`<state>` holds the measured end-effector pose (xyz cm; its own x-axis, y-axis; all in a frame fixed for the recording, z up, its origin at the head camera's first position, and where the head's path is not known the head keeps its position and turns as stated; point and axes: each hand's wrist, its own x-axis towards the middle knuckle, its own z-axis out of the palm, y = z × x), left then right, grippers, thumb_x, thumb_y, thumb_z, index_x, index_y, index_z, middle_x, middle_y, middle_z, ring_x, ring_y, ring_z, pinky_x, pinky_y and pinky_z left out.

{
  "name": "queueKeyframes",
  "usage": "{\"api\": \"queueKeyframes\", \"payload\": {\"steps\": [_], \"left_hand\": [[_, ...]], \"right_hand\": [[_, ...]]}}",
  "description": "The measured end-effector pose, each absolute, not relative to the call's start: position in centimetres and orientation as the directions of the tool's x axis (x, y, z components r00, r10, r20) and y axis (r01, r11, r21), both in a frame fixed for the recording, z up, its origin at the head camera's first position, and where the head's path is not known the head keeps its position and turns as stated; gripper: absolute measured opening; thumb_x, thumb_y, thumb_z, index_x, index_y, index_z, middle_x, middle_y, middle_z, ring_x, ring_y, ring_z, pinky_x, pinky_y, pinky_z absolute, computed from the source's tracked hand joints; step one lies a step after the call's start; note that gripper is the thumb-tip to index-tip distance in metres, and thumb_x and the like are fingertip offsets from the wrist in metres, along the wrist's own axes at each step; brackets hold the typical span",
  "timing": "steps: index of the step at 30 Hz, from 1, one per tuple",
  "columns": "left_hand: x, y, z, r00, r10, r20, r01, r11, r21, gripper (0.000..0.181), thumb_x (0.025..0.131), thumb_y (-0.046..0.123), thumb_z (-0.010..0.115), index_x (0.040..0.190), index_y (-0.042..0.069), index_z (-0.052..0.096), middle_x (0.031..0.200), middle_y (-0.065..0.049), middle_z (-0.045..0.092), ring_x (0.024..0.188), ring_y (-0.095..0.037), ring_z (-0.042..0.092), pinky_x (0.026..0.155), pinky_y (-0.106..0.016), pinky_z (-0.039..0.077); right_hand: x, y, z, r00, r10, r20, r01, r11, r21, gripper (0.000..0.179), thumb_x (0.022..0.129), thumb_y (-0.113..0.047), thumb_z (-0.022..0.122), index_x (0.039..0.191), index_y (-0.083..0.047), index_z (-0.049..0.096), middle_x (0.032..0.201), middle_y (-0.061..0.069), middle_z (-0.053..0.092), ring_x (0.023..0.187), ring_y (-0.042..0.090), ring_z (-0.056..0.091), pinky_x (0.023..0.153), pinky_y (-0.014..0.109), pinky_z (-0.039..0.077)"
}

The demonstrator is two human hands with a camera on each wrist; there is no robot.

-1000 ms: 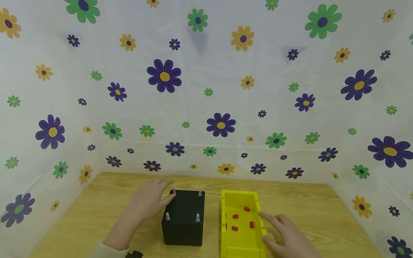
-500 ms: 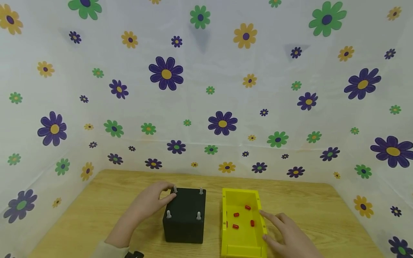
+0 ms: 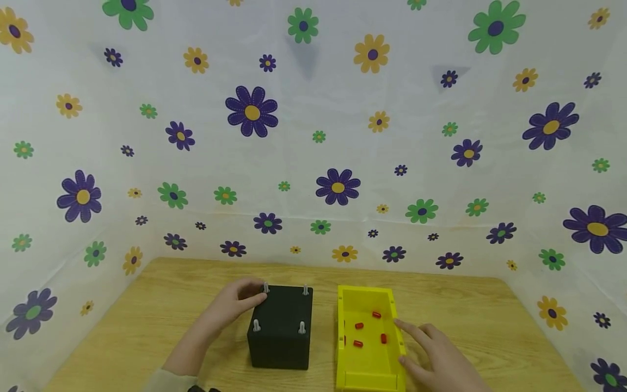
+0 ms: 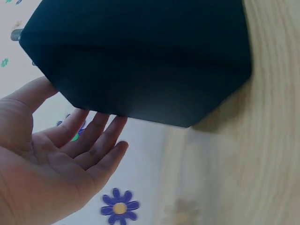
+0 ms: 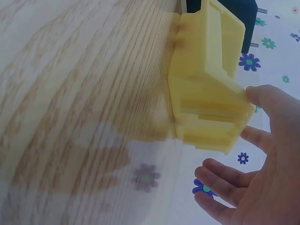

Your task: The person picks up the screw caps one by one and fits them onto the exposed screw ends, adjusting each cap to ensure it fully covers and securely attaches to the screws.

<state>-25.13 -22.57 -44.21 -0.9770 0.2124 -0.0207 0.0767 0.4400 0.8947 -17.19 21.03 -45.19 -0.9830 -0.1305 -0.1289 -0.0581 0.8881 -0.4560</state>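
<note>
A black box [image 3: 281, 348] stands on the table with upright metal threaded posts [image 3: 302, 327] near its top corners. My left hand [image 3: 232, 302] touches its far left corner, thumb at the top edge. In the left wrist view, the loosely bent fingertips [image 4: 101, 124] meet the far edge of the box [image 4: 140, 65]. To the right lies an open yellow bin [image 3: 370, 382] holding several small red cylindrical pieces [image 3: 359, 325]. My right hand [image 3: 438, 356] touches the bin's right rim with thumb and index finger. Its other fingers [image 5: 225, 180] hang loose beside the bin [image 5: 204, 89] in the right wrist view.
The wooden table [image 3: 206, 277] is walled in at the back and sides by a white flower-patterned sheet [image 3: 294, 163]. A narrow strip of table separates box and bin. A small dark object [image 3: 198, 389] shows at the left wrist.
My left hand's fingers have lowered from above the far left corner of the box to against it. The right hand stays at the bin's rim. The head view has shifted slightly.
</note>
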Motion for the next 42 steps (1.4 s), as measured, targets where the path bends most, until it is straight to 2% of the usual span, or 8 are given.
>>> {"api": "queueKeyframes", "payload": {"steps": [4,9,12,18,25,34,42], "left_hand": [[-25.2,-22.6,-44.9,-0.972,0.214,-0.095,-0.035,0.270,0.962,0.051,0.107,0.023,0.065,0.148,-0.006,0.054,0.140,-0.019,0.063,0.121,-0.022,0.064,0.111,-0.045,0.053],[-25.4,-22.6,-45.8,-0.963,0.230,-0.144,-0.127,0.087,0.988,0.053,0.107,0.021,0.063,0.150,-0.009,0.050,0.131,-0.006,0.065,0.108,-0.007,0.066,0.099,-0.022,0.054],[-25.4,-22.5,-46.2,-0.961,0.229,-0.153,-0.150,0.030,0.988,0.056,0.107,0.022,0.063,0.151,-0.010,0.048,0.131,-0.003,0.064,0.106,-0.004,0.066,0.095,-0.017,0.053],[-25.2,-22.1,-46.7,-0.956,0.244,-0.164,-0.190,-0.089,0.978,0.053,0.108,0.017,0.061,0.151,-0.009,0.045,0.121,0.005,0.065,0.102,-0.002,0.070,0.094,-0.018,0.055],[-25.0,-21.5,-47.2,-0.961,0.219,-0.167,-0.199,-0.132,0.971,0.068,0.105,0.016,0.063,0.160,-0.008,0.032,0.125,0.005,0.063,0.099,-0.004,0.072,0.094,-0.020,0.054],[-25.0,-21.5,-47.2,-0.953,0.256,-0.159,-0.214,-0.199,0.956,0.075,0.106,0.014,0.060,0.165,-0.008,0.019,0.116,0.012,0.069,0.100,-0.002,0.073,0.092,-0.022,0.059],[-24.9,-21.5,-47.1,-0.949,0.269,-0.163,-0.223,-0.209,0.952,0.073,0.106,0.014,0.060,0.165,-0.006,0.022,0.114,0.013,0.071,0.101,-0.003,0.073,0.091,-0.022,0.059]], "right_hand": [[-17.2,21.1,-45.2,-0.984,-0.131,-0.120,-0.063,0.888,-0.455,0.069,0.092,-0.050,0.080,0.154,-0.033,0.054,0.131,0.008,0.064,0.110,0.023,0.065,0.096,0.065,0.056],[-17.3,21.1,-45.3,-0.983,-0.130,-0.127,-0.058,0.889,-0.454,0.070,0.092,-0.050,0.080,0.154,-0.032,0.054,0.131,0.008,0.064,0.109,0.023,0.064,0.097,0.066,0.056],[-17.3,21.0,-45.4,-0.983,-0.129,-0.134,-0.055,0.890,-0.453,0.070,0.092,-0.050,0.080,0.154,-0.032,0.054,0.130,0.008,0.064,0.108,0.023,0.064,0.097,0.066,0.056],[-17.4,21.0,-45.5,-0.981,-0.123,-0.150,-0.041,0.888,-0.458,0.071,0.092,-0.051,0.080,0.155,-0.032,0.054,0.130,0.008,0.063,0.104,0.021,0.063,0.097,0.066,0.056],[-17.5,21.0,-45.7,-0.981,-0.121,-0.148,-0.039,0.884,-0.466,0.072,0.092,-0.050,0.080,0.155,-0.031,0.053,0.129,0.007,0.063,0.099,0.019,0.060,0.096,0.063,0.057],[-17.4,20.8,-45.5,-0.983,-0.112,-0.146,-0.034,0.891,-0.452,0.071,0.092,-0.051,0.080,0.155,-0.032,0.053,0.129,0.007,0.063,0.102,0.020,0.062,0.097,0.064,0.057],[-17.2,20.7,-45.5,-0.988,-0.120,-0.096,-0.071,0.909,-0.411,0.069,0.092,-0.051,0.079,0.154,-0.034,0.054,0.133,0.005,0.062,0.110,0.019,0.062,0.099,0.062,0.056]]}}
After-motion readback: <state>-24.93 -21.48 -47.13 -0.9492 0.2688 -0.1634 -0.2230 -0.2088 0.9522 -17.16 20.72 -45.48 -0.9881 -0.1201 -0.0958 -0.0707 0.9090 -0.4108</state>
